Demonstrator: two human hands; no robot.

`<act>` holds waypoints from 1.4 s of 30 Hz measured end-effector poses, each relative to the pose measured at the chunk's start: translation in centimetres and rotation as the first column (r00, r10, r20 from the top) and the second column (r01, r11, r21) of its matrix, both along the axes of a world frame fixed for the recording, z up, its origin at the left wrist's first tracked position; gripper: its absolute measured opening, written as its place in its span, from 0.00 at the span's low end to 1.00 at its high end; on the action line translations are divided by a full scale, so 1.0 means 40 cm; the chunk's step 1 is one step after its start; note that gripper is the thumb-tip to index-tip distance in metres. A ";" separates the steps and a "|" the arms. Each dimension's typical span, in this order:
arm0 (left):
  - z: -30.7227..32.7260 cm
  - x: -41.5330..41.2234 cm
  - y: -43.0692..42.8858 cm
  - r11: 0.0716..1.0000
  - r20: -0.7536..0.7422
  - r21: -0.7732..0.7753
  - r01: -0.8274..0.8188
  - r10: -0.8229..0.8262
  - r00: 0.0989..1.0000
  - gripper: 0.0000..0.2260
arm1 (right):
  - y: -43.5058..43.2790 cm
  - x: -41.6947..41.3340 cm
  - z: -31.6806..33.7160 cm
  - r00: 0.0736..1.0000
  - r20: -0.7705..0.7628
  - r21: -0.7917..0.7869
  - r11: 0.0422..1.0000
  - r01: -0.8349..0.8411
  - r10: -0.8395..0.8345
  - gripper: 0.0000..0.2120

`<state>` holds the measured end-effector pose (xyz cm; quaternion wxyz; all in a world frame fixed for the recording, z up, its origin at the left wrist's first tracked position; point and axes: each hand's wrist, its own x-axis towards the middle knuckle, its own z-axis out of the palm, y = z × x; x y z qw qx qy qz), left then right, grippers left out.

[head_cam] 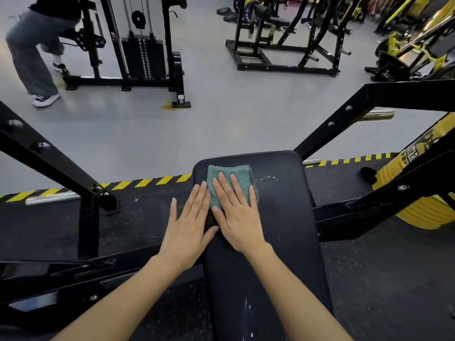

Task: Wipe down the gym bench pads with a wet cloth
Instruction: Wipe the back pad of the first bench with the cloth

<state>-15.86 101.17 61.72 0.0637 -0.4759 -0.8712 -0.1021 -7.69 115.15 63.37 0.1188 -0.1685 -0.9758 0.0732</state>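
Here, cloth (229, 180) under flat right hand (237, 217); left hand (188, 230) beside.

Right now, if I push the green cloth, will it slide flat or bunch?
Probably floppy: the cloth is a thin folded knit, so free edges may bunch. Under the flat right hand it will likely hold its shape. The smooth pad should let it glide.
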 end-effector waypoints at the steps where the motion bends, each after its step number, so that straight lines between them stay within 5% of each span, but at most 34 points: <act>1: -0.004 0.005 0.003 1.000 -0.009 0.004 -0.007 0.007 1.000 0.35 | 0.015 0.001 0.004 1.000 -0.001 0.003 1.000 -0.005 0.005 0.27; 12: -0.024 0.019 0.003 1.000 -0.084 0.022 -0.012 0.014 0.996 0.32 | 0.105 -0.022 0.025 0.957 -0.109 -0.113 0.960 0.256 -0.268 0.29; 23: -0.028 0.010 -0.007 0.998 -0.068 0.056 0.024 -0.020 0.997 0.31 | 0.086 -0.032 0.035 0.992 -0.017 0.068 0.990 -0.121 0.122 0.26; 34: -0.030 0.007 -0.011 0.994 0.016 0.106 0.031 -0.033 0.999 0.30 | 0.119 -0.018 0.019 0.882 -0.165 -0.194 0.891 0.411 -0.442 0.31; 42: -0.036 0.006 -0.013 0.995 -0.011 0.089 0.039 -0.039 0.999 0.30 | 0.001 -0.076 0.027 0.994 -0.108 -0.019 1.000 -0.018 0.016 0.26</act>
